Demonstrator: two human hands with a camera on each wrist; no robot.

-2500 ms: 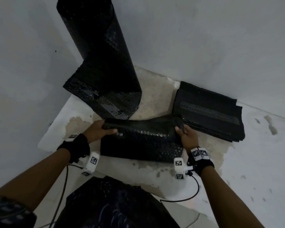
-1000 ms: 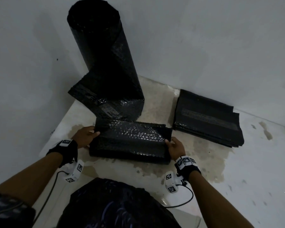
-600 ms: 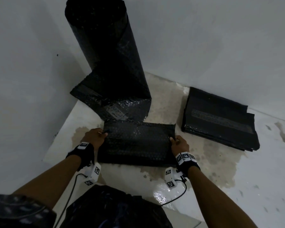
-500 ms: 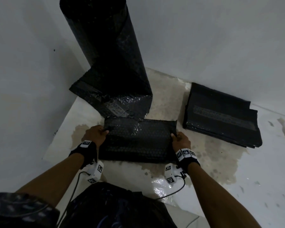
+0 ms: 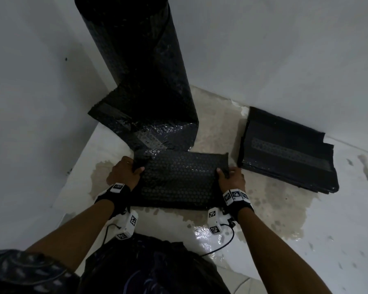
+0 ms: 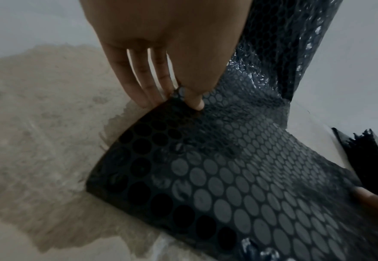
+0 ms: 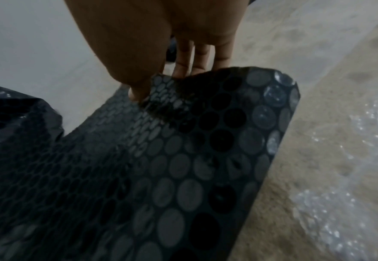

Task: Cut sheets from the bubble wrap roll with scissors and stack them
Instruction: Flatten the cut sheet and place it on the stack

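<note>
Both hands pinch the folded bubble wrap sheet on the floor: left hand, right hand.

No readable txt or nos.; wrist tags carry only b/w codes.
</note>
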